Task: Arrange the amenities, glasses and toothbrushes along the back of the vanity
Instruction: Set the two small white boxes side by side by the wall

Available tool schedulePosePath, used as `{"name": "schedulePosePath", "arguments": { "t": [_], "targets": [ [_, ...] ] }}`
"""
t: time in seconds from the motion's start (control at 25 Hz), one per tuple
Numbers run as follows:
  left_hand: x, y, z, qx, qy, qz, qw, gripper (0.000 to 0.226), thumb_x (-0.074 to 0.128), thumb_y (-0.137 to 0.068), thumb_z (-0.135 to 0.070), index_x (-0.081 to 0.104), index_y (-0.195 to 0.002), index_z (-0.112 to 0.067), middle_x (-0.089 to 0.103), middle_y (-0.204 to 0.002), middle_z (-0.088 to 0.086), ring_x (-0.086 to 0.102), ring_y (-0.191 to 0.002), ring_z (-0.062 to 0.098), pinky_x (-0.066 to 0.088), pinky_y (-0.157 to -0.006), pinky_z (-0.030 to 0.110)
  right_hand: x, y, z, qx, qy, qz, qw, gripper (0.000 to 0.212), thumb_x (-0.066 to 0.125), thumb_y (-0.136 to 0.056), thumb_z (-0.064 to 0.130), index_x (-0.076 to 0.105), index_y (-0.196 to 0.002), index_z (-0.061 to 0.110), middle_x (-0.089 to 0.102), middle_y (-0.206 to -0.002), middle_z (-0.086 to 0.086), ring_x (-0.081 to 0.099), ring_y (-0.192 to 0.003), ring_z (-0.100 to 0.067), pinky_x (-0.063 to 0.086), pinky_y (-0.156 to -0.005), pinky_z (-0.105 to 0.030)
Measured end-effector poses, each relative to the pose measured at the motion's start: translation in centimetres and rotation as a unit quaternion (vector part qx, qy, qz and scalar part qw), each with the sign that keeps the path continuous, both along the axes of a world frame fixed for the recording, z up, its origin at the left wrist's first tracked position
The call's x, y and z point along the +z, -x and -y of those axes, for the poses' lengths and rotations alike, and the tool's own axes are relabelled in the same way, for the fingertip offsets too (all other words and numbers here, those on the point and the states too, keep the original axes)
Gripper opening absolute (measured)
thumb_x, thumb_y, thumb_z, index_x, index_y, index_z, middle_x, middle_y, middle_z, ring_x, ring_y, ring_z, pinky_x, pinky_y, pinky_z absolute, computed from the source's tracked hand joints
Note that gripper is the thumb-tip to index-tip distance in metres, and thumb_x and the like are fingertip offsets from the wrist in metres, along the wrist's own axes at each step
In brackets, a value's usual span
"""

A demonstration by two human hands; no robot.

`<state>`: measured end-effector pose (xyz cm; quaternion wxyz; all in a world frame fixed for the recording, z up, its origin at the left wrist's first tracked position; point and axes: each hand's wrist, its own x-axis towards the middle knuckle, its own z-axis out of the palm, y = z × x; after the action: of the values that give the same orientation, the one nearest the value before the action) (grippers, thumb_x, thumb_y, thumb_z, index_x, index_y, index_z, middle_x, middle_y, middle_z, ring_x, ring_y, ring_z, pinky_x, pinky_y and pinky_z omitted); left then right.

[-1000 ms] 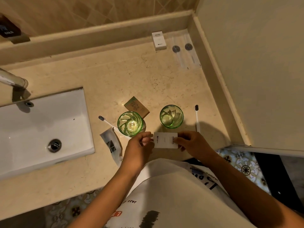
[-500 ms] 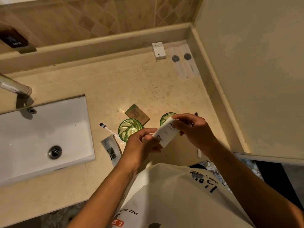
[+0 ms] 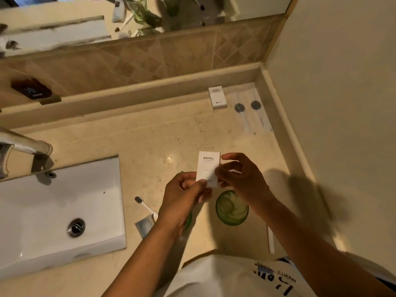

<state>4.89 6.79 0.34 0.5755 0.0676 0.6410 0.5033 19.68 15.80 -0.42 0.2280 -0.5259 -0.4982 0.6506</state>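
Observation:
I hold a small white box (image 3: pixel 207 167) marked HOTEL upright above the counter, my left hand (image 3: pixel 182 196) pinching its lower corner and my right hand (image 3: pixel 240 179) gripping its right side. Below my right wrist stands a green glass (image 3: pixel 231 208). A second green glass (image 3: pixel 188 219) shows only as a rim sliver under my left hand. One toothbrush (image 3: pixel 145 205) lies left of it, another toothbrush (image 3: pixel 270 239) near the front edge. A matching white box (image 3: pixel 217 97) and two clear sachets (image 3: pixel 249 112) sit at the back right corner.
The white sink (image 3: pixel 53 211) with its drain and the tap (image 3: pixel 25 144) fill the left side. A small silver-white packet (image 3: pixel 144 225) lies by the sink's corner. The raised back ledge (image 3: pixel 128 97) runs under the tiles and mirror. A wall closes the right side.
Both hands lifted the white box off the counter's front and carried it up and away from me, turning it upright. The view tilted upward, bringing in the mirror.

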Motion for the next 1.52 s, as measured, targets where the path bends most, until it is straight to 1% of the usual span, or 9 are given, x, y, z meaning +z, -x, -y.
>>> {"name": "schedulePosePath", "arguments": {
  "t": [0.16, 0.28, 0.48, 0.56, 0.84, 1.08, 1.2, 1.36, 1.52],
  "targets": [
    [-2.0, 2.0, -5.1, -0.109, 0.02, -0.223, 0.969, 0.038, 0.077, -0.086, -0.021, 0.063, -0.121, -0.027, 0.073, -0.107, -0.007, 0.071, -0.083, 0.001, 0.06, -0.076, 0.024, -1.9, 1.9, -5.0, -0.019, 0.024, 0.043, 0.999, 0.024, 0.074, -0.087, 0.012, 0.063, -0.108, 0.012, 0.075, -0.097, -0.005, 0.074, -0.072, -0.016, 0.059, -0.061, -0.027],
    [-3.8, 3.9, -9.6, -0.193, -0.015, -0.271, 0.943, 0.065, 0.082, -0.081, -0.018, 0.053, -0.135, -0.038, 0.065, -0.11, -0.015, 0.067, -0.084, 0.0, 0.059, -0.077, 0.023, -4.2, 3.5, -9.0, -0.033, 0.036, 0.057, 0.997, 0.022, 0.072, -0.088, 0.013, 0.065, -0.109, 0.013, 0.074, -0.102, -0.005, 0.073, -0.08, -0.016, 0.056, -0.06, -0.023],
    [-6.8, 5.4, -15.6, -0.201, 0.009, -0.346, 0.917, 0.053, 0.083, -0.077, -0.01, 0.066, -0.125, -0.025, 0.065, -0.117, 0.0, 0.067, -0.088, 0.009, 0.059, -0.085, 0.031, -8.2, 6.5, -14.0, -0.074, 0.027, 0.08, 0.994, 0.016, 0.073, -0.08, 0.025, 0.07, -0.096, 0.026, 0.076, -0.097, 0.002, 0.074, -0.091, -0.02, 0.063, -0.076, -0.046],
    [-8.0, 5.7, -17.0, -0.194, 0.008, -0.369, 0.909, 0.051, 0.081, -0.077, -0.012, 0.067, -0.125, -0.021, 0.062, -0.117, 0.0, 0.067, -0.089, 0.008, 0.058, -0.086, 0.029, -9.5, 7.6, -15.1, -0.062, -0.017, 0.113, 0.991, 0.016, 0.072, -0.085, 0.026, 0.068, -0.1, 0.022, 0.075, -0.101, 0.001, 0.072, -0.095, -0.018, 0.062, -0.081, -0.046],
    [-10.5, 6.2, -19.8, -0.188, -0.018, -0.44, 0.878, 0.047, 0.075, -0.084, -0.019, 0.065, -0.13, -0.019, 0.057, -0.115, -0.004, 0.058, -0.085, -0.004, 0.052, -0.082, 0.02, -10.9, 8.8, -16.3, 0.052, -0.157, 0.229, 0.959, 0.03, 0.064, -0.095, 0.027, 0.061, -0.125, 0.022, 0.065, -0.123, 0.004, 0.066, -0.104, -0.012, 0.047, -0.081, -0.009],
    [-12.0, 6.2, -20.6, -0.166, -0.029, -0.45, 0.877, 0.048, 0.075, -0.083, -0.024, 0.062, -0.129, -0.026, 0.052, -0.112, -0.008, 0.059, -0.084, 0.004, 0.057, -0.081, 0.033, -11.6, 8.7, -16.5, 0.049, -0.24, 0.277, 0.929, 0.035, 0.065, -0.094, 0.027, 0.056, -0.128, 0.021, 0.054, -0.13, 0.0, 0.06, -0.117, -0.02, 0.055, -0.098, -0.037],
    [-12.3, 6.4, -20.8, -0.181, -0.052, -0.474, 0.86, 0.046, 0.071, -0.086, -0.025, 0.059, -0.13, -0.031, 0.045, -0.123, -0.012, 0.059, -0.086, 0.003, 0.057, -0.08, 0.032, -11.5, 8.1, -17.8, 0.02, -0.301, 0.304, 0.904, 0.033, 0.065, -0.092, 0.023, 0.056, -0.123, 0.026, 0.046, -0.128, 0.004, 0.052, -0.122, -0.019, 0.053, -0.099, -0.041],
    [-13.0, 6.9, -22.0, -0.241, -0.05, -0.548, 0.8, 0.039, 0.065, -0.093, -0.03, 0.06, -0.132, -0.033, 0.05, -0.129, -0.001, 0.052, -0.118, 0.018, 0.053, -0.087, 0.033, -11.2, 8.1, -20.8, 0.04, -0.3, 0.362, 0.882, 0.036, 0.057, -0.096, 0.03, 0.058, -0.131, 0.03, 0.043, -0.143, 0.004, 0.038, -0.131, -0.02, 0.042, -0.109, -0.043],
    [-13.1, 7.0, -23.4, -0.242, -0.054, -0.569, 0.784, 0.038, 0.064, -0.093, -0.028, 0.062, -0.13, -0.028, 0.057, -0.119, -0.001, 0.05, -0.113, 0.022, 0.049, -0.09, 0.035, -11.2, 8.8, -22.4, 0.06, -0.276, 0.368, 0.886, 0.035, 0.059, -0.096, 0.033, 0.059, -0.131, 0.027, 0.049, -0.145, 0.003, 0.048, -0.127, -0.02, 0.044, -0.107, -0.047]
  ]
}}
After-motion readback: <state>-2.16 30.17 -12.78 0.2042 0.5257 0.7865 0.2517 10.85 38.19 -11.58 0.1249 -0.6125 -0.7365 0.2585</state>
